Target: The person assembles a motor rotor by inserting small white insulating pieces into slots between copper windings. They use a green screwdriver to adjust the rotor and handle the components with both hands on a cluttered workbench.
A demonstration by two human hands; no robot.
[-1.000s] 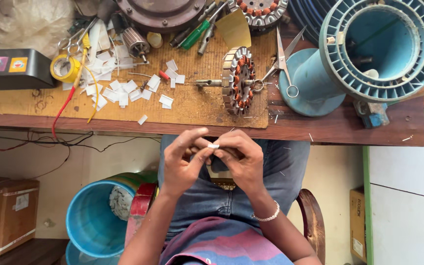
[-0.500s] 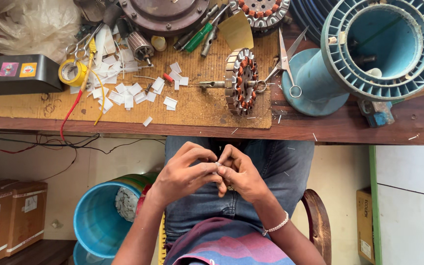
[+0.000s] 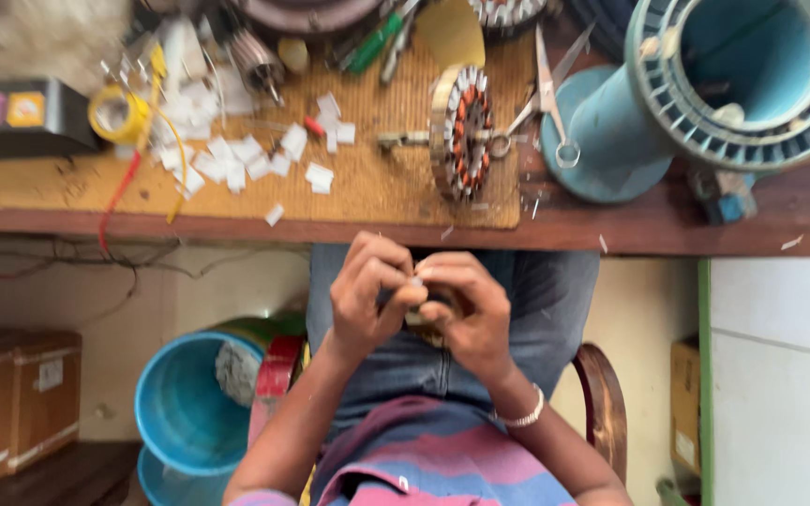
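Just a small white piece (image 3: 416, 279) between both hands' fingertips.

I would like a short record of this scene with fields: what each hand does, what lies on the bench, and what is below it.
left hand: left hand raised over the lap, fingers pinching a small white piece
right hand: right hand meets the left at the same piece; bracelet on wrist
bench: wound stator, scissors, white paper bits, yellow tape roll, blue fan housing
below: blue bucket, cardboard boxes
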